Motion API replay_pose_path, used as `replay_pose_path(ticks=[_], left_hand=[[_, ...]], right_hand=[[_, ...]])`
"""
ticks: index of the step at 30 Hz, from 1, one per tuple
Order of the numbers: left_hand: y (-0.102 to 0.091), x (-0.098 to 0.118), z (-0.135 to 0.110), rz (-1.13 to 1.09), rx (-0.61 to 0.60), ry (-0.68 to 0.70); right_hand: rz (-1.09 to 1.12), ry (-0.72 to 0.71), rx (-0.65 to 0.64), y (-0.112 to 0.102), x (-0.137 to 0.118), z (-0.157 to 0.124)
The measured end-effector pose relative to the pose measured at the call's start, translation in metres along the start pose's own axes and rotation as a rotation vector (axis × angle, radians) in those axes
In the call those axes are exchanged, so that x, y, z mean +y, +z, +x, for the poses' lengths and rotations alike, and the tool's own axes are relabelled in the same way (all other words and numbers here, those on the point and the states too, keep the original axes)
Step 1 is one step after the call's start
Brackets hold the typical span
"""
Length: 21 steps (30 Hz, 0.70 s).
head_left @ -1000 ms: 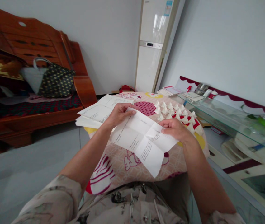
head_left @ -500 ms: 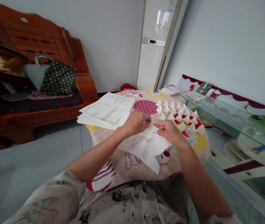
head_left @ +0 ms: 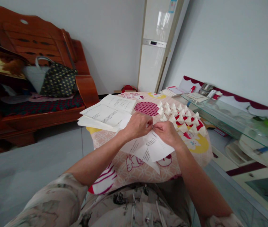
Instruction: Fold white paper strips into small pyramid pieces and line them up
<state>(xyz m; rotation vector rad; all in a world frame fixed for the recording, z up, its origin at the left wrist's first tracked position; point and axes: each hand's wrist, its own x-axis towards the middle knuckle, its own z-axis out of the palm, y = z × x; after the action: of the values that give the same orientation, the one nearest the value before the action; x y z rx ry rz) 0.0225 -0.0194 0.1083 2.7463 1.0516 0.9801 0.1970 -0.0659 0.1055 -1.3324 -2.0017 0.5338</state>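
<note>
Over the cloth-covered table (head_left: 115, 176), both my hands pinch the top part of a printed sheet of paper (head_left: 158, 146). My left hand (head_left: 139, 124) is closed on it, fingers curled. Close beside it, my right hand (head_left: 167, 132) grips the same paper between thumb and forefinger, the fingertips nearly touching. The sheet's lower part hangs in overlapping flaps towards me. Beyond my right hand, several small white folded-paper pyramids (head_left: 181, 119) stand in rows. Left of my left hand lies a stack of printed sheets (head_left: 103, 115). What the fingertips cover is hidden.
A glass-topped cabinet (head_left: 237, 119) runs along the right, with papers and small metal tins (head_left: 206, 89) on it. At left stands a wooden bench (head_left: 41, 34) bearing a dark patterned bag (head_left: 59, 78). A tall white air conditioner (head_left: 154, 63) stands at the back.
My right hand has moved slightly left, its fingertips now meeting those of my left hand. The paper's right flap has swung left and overlaps the lower one more.
</note>
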Motion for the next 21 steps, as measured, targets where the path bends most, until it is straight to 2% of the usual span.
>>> replay_pose_path(ticks=[16,21], left_hand=[[-0.0034,0.0018,0.0023,-0.033,-0.004,-0.099],[-0.0051,-0.0053,0.0020,0.027,-0.060,-0.035]], right_hand=[[-0.005,-0.017,0.022,0.0024,-0.0033,0.0015],[0.084,0.059,-0.007,0.0023,0.0042,0.0016]])
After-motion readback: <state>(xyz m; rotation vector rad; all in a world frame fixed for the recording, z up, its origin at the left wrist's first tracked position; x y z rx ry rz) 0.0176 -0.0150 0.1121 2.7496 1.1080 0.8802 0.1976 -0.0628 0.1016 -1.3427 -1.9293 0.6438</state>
